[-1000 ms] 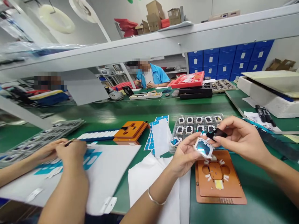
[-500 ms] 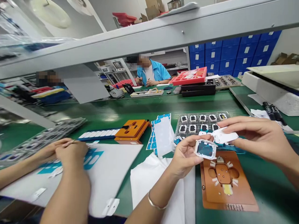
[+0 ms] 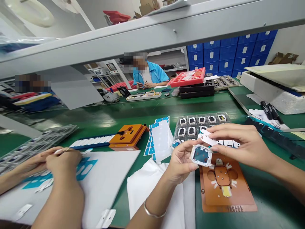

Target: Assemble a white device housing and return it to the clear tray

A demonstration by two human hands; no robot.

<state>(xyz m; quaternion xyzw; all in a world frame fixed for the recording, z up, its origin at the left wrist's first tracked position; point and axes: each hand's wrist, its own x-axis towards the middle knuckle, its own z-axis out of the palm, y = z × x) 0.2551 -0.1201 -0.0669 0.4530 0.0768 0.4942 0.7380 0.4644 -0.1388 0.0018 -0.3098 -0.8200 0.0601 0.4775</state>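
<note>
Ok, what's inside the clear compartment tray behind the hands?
White-framed parts with dark centres sit in the clear compartment tray. The left hand, right hand and white tab hide part of its near side; contents there can't be seen.

Through the head camera I see a left hand (image 3: 182, 160) holding a white frame with a dark panel (image 3: 201, 156); the right hand (image 3: 240, 140), just beside it, pinches a flat white piece (image 3: 206, 138). Below them, an orange-brown plate (image 3: 240, 197) lies on a green bench (image 3: 276, 187). A co-worker's hands (image 3: 64, 160) meet over a white board (image 3: 108, 178) at left; a person in blue (image 3: 158, 73) is opposite.
</note>
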